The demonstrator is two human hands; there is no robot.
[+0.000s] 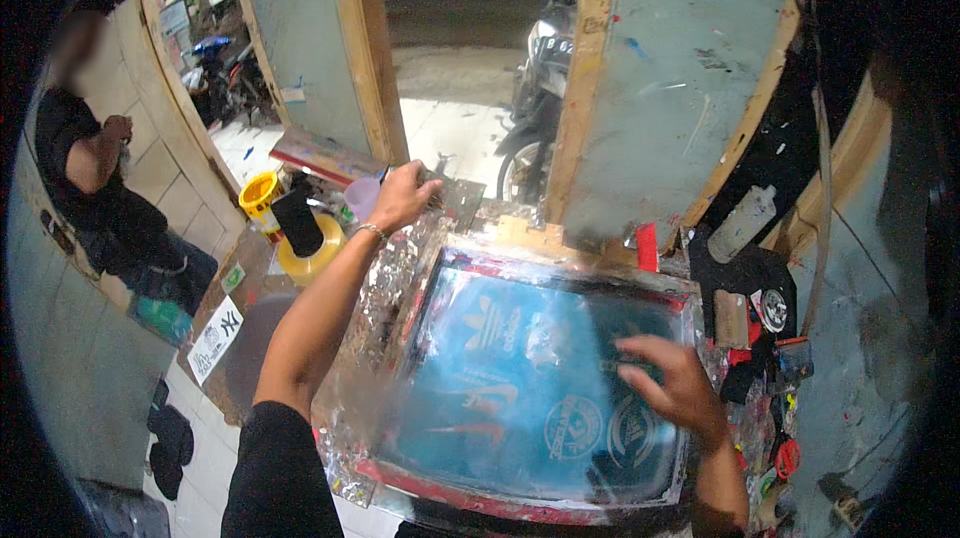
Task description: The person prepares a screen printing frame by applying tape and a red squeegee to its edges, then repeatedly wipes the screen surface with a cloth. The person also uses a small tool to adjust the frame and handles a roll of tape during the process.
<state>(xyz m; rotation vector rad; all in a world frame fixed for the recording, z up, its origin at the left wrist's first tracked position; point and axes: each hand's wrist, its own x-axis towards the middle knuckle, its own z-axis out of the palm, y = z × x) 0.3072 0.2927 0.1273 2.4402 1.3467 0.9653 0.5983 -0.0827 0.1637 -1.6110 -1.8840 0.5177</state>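
A framed printing screen (pixel 470 338) with blue mesh and several pale logo stencils lies in front of me on the worktable. My right hand (pixel 680 383) hovers over the right part of its mesh, open, fingers apart and holding nothing. Beyond the screen's far left corner, my left hand (pixel 403 198) reaches to the cluttered far edge of the table. Its fingers curl downward, and what they hold, if anything, is hidden. Just left of that hand is a light purple cup (pixel 362 198). A bracelet circles the left wrist.
Left of my forearm are a yellow tub (pixel 260 200), a tape roll (pixel 312 253) and a logo sheet (pixel 215 340). A translucent bottle (pixel 743 223) and assorted clutter border the screen's right. Another person (pixel 95 158) stands at left; a motorcycle (pixel 545 68) is outside the doorway.
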